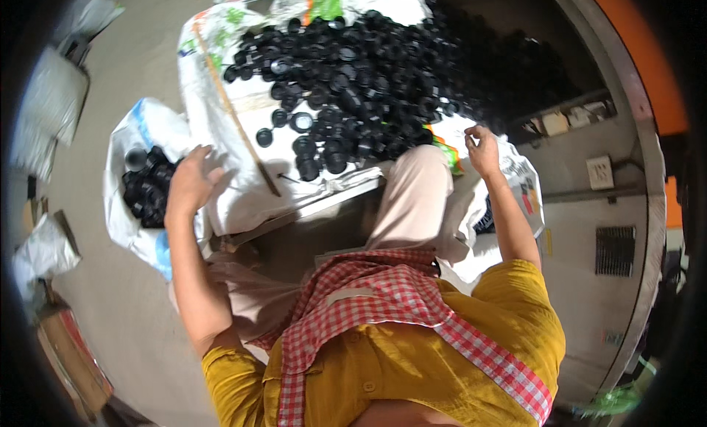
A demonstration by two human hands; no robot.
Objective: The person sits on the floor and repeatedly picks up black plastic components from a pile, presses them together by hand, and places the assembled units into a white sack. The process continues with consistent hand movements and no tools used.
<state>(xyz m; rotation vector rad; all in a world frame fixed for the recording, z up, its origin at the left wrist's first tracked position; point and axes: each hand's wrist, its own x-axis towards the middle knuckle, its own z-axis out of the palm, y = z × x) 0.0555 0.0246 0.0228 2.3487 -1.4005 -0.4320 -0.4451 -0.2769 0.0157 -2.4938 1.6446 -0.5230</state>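
Note:
A large heap of round black plastic caps [361, 81] lies on a white sack sheet [243, 202] in front of me. Beside the left end of the sheet, my left hand [191, 182] hovers with thumb and fingers apart, holding nothing visible. Just left of it stands an open white sack [121, 151] with more black caps [147, 191] inside. My right hand [482, 153] is raised at the heap's right edge, finger and thumb curled into a pinch. Whatever that pinch holds, if anything, is too small to make out. Below this hand is another white sack [529, 180].
A thin wooden stick [234, 118] lies slantwise across the sheet, left of the heap. At right stands a grey machine panel with a socket [600, 172] and a vent [615, 250]. Full white bags [51, 96] and a cardboard box [74, 357] sit along the left.

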